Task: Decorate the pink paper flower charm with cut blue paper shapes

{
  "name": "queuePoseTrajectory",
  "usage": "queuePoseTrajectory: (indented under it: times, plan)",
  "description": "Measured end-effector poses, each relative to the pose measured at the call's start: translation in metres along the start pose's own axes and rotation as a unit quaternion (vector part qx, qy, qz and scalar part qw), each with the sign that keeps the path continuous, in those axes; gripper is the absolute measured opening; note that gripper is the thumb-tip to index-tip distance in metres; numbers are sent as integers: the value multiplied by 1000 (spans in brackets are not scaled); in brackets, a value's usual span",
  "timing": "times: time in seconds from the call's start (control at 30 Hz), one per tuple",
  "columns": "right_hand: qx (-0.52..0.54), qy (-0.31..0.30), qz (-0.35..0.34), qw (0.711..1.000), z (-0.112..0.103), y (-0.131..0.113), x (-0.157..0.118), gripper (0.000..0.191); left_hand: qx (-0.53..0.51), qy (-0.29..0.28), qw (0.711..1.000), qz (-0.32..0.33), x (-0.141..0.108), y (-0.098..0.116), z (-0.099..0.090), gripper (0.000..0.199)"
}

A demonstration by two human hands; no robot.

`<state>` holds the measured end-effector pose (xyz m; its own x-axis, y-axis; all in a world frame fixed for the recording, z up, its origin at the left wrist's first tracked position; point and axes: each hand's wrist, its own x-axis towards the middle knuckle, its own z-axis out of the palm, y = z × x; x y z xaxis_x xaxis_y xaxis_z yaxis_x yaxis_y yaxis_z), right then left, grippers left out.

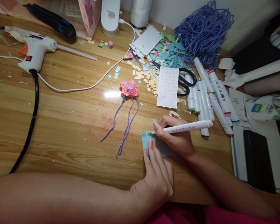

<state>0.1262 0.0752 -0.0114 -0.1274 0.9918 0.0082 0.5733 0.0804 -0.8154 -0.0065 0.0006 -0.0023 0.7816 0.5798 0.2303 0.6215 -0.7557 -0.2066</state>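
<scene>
1 wooden table (79,149) spreads beneath the hands. Beyond the right hand (180,141) lies a tangle of purple-blue yarn (204,34); far left of the left hand (155,180) rests a white glue gun (35,51). The left hand's fingers, nearly together, press on blue paper (164,149); the right hand pinches a white marker (189,126). Beyond and left of both hands lies a pink flower (124,90) with purple strands (130,112). Just beyond the left fingertips, the paper bears 2 green marks (144,134), the marker's tip at 1.

Open tabletop (72,130) leftward, markers (220,90) rightward
</scene>
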Motion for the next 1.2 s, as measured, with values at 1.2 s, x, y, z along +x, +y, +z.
queuePoseTrajectory:
  times: [1.2]
  plan:
    - [-31, 10, -40, 999, 1, 0, 1, 34, -11, 9, 999, -35, 1, 5, 2, 28]
